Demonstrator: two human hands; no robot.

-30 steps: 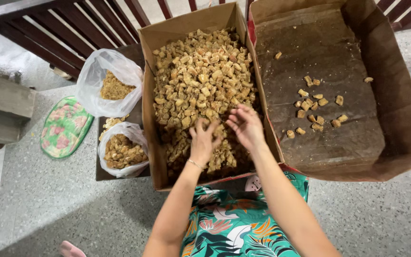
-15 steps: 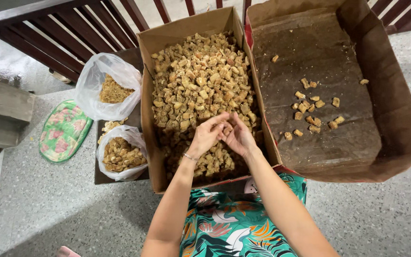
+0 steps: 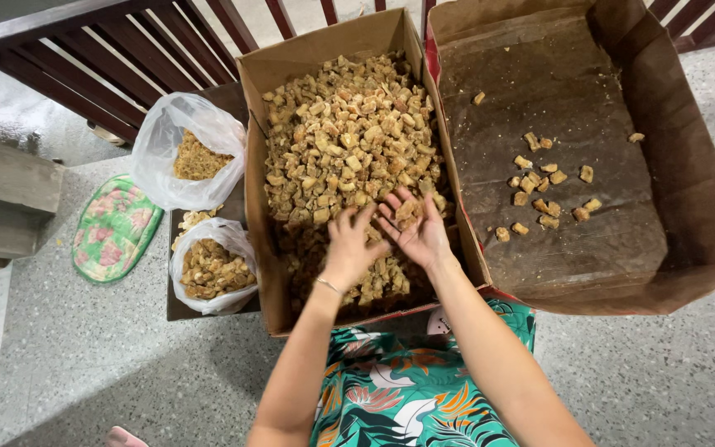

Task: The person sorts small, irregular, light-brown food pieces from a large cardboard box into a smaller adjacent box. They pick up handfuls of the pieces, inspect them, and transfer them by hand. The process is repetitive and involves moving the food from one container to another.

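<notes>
The right hand (image 3: 420, 233) lies palm-up over the near end of the full cardboard box (image 3: 324, 58), cupping a few tan chunks (image 3: 405, 212) — laid bare for looking over. The left hand (image 3: 349, 245), just beside it, hangs palm-down with fingers spread, gripping nothing. Right of both, a nearly bare box (image 3: 688, 165) holds scattered pieces (image 3: 549, 192).

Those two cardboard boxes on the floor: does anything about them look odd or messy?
The right box holds only a few scattered chunks on a dark, stained-looking floor, while the left box is heaped full. Nothing has spilled onto the ground around them.
</notes>
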